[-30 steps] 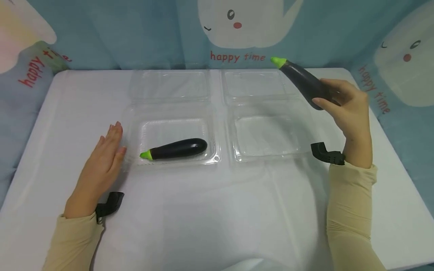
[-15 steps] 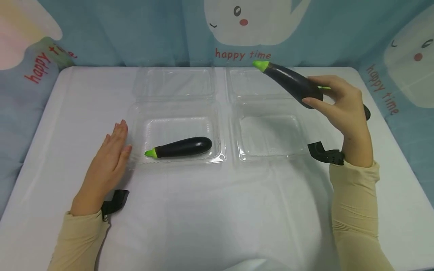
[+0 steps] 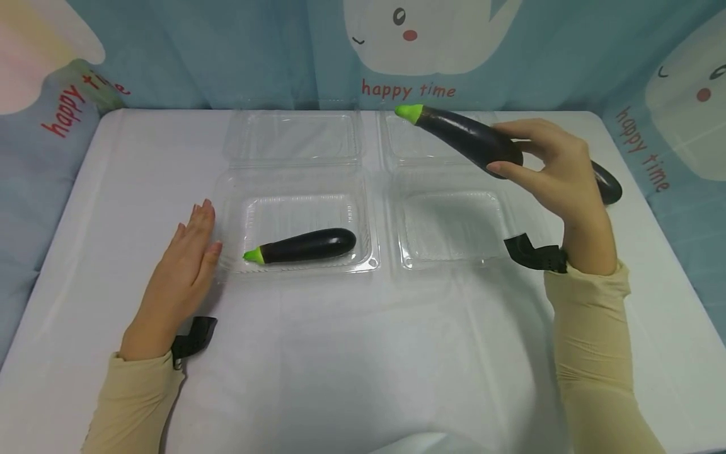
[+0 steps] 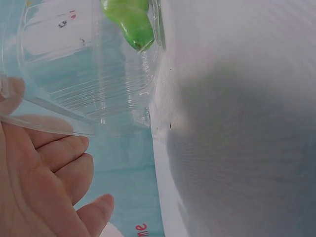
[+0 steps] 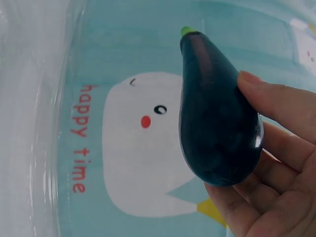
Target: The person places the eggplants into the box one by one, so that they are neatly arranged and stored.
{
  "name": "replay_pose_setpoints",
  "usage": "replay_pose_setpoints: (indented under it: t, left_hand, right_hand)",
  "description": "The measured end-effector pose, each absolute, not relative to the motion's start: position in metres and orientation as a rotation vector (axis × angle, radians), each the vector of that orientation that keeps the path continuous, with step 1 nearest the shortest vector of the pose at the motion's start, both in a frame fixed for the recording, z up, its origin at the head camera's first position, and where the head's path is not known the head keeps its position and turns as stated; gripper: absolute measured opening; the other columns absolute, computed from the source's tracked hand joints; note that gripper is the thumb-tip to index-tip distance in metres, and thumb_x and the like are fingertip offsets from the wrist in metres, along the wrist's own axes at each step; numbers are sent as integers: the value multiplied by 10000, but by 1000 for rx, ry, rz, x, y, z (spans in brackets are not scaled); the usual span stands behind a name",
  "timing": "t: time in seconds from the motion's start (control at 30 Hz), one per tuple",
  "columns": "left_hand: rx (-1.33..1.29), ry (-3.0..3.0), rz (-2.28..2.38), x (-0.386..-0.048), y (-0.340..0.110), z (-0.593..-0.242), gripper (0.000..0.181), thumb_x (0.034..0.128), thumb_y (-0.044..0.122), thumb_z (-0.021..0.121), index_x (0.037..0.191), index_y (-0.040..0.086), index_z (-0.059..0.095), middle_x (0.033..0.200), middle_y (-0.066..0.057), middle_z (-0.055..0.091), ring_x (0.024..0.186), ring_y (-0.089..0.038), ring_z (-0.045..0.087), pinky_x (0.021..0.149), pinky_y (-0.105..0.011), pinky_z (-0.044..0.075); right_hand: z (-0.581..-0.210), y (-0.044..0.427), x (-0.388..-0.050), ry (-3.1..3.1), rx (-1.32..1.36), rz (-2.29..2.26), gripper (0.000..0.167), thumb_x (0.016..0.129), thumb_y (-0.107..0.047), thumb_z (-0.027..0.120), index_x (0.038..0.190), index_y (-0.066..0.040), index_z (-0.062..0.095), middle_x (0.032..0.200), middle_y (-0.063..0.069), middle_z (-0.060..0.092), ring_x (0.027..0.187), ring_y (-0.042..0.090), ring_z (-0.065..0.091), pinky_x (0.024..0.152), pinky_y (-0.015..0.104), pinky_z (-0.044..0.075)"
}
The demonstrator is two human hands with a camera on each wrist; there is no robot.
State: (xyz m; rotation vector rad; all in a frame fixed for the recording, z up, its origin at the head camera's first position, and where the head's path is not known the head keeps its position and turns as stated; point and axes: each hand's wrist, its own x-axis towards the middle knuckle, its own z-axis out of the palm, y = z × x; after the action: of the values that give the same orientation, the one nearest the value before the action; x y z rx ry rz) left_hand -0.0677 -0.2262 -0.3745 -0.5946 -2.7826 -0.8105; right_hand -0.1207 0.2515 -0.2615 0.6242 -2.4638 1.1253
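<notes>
My right hand (image 3: 558, 167) grips an eggplant (image 3: 465, 137) by its thick end, above the right clear plastic box (image 3: 454, 260). Its green stem points to the left and away; the right wrist view shows thumb and fingers around the dark body of this eggplant (image 5: 217, 113). Inside the left clear box (image 3: 306, 267) lies another eggplant (image 3: 309, 246), stem to the left. My left hand (image 3: 178, 271) stays at the left side of that box with fingers extended; the left wrist view has the fingers (image 4: 74, 168) by the box's clear wall (image 4: 74, 106).
Both boxes have clear lids (image 3: 300, 140) folded back toward the blue curtain (image 3: 227, 50). A third eggplant (image 3: 608, 184) lies on the white table (image 3: 351, 353) behind my right hand, partly hidden. Something pale (image 3: 422, 444) shows at the bottom edge.
My right hand has carried its eggplant to the left, toward the right box. The eggplant behind that hand has come into sight. My left hand keeps its place beside the left box.
</notes>
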Motion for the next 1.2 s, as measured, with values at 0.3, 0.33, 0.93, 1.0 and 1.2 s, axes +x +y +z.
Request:
replay_pose_setpoints:
  t: [0.3, 0.33, 0.93, 1.0, 1.2]
  left_hand:
    - [-598, -2776, -822, -67, -226, -372, 556, 1036, 267, 356, 1449, -82, 229, 1503, -226, 233, 1412, -293, 178, 1148, -446, 116]
    - [-600, -2775, -820, -67, -226, -372, 552, 1034, 258, 363, 1449, -82, 230, 1502, -227, 234, 1411, -293, 179, 1148, -445, 116]
    - [-596, -2785, -805, -67, -227, -374, 556, 1033, 258, 368, 1456, -72, 222, 1503, -225, 233, 1413, -291, 176, 1150, -438, 111]
    - [-597, -2785, -804, -68, -227, -374, 558, 1034, 264, 363, 1457, -70, 220, 1503, -225, 232, 1413, -290, 175, 1150, -437, 110]
    - [-596, -2786, -808, -67, -227, -374, 559, 1034, 270, 360, 1457, -68, 220, 1508, -217, 227, 1415, -284, 171, 1150, -434, 110]
  right_hand:
    - [-257, 242, -124, -2476, 744, 1068, 505, 653, 207, 746, 1132, 91, 632, 1136, 20, 648, 1036, 62, 578, 919, 230, 469]
    - [-257, 241, -124, -2476, 761, 1060, 508, 650, 212, 744, 1130, 90, 634, 1134, 9, 647, 1034, 63, 578, 919, 231, 469]
    - [-252, 216, -126, -2507, 911, 1011, 513, 652, 152, 780, 1138, 75, 636, 1093, 165, 655, 1007, 21, 568, 913, 211, 465]
    - [-252, 214, -126, -2502, 923, 1013, 508, 653, 145, 784, 1134, 74, 639, 1092, 160, 658, 1015, 25, 567, 908, 204, 463]
    - [-252, 208, -128, -2497, 968, 1000, 505, 660, 121, 792, 1139, 63, 642, 1109, 142, 658, 1032, 53, 566, 900, 200, 460]
